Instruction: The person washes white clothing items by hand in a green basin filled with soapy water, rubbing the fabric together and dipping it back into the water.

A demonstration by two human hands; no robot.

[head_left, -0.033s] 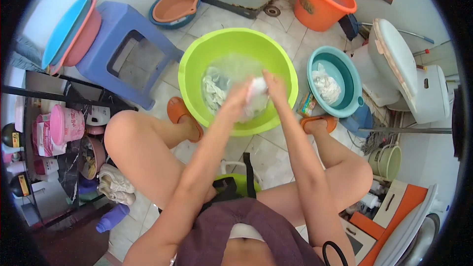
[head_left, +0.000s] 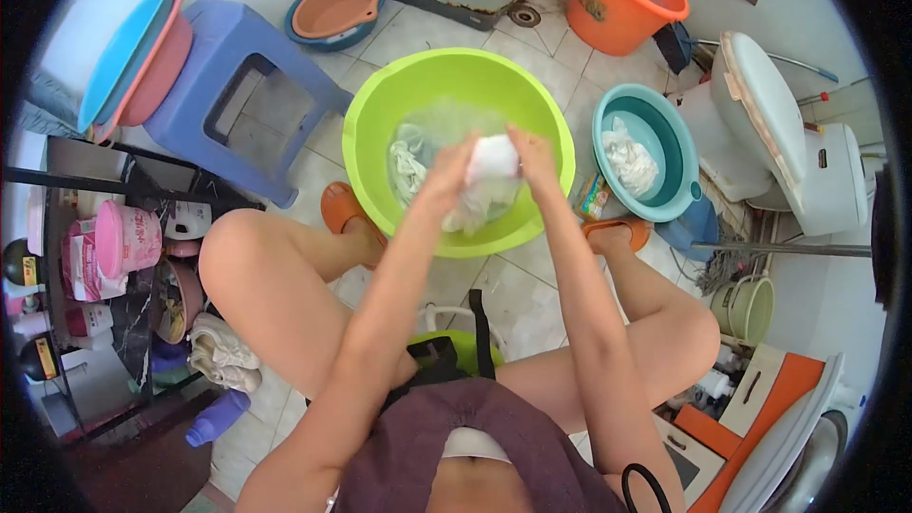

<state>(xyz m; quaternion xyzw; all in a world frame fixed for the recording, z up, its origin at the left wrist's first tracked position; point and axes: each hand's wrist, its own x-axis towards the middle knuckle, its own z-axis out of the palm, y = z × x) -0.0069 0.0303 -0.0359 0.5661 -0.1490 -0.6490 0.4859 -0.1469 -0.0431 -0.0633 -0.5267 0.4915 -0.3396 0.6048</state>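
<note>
Over a large lime-green basin (head_left: 375, 85) on the floor, both my hands grip a small white cloth (head_left: 494, 158) stretched between them. At the cloth's left end is my left hand (head_left: 450, 171), its fingers closed; my right hand (head_left: 533, 163) is closed on the right end. Motion blurs the hands and the lower part of the cloth. Beneath them, in cloudy water, lie other white cloths (head_left: 408, 171), partly hidden by my hands. What kind of garment the held cloth is, I cannot tell.
A teal basin (head_left: 679, 147) with wet white cloth (head_left: 629, 160) stands right, beside a toilet (head_left: 760, 114). Behind it is an orange bucket (head_left: 613, 24). A blue stool (head_left: 214, 66) stands left; shelves (head_left: 123, 199) of household items are nearer. A mop (head_left: 722, 271) lies right.
My hands have drawn slightly apart, and more of the white cloth shows stretched between them. The other things stay where they were.
</note>
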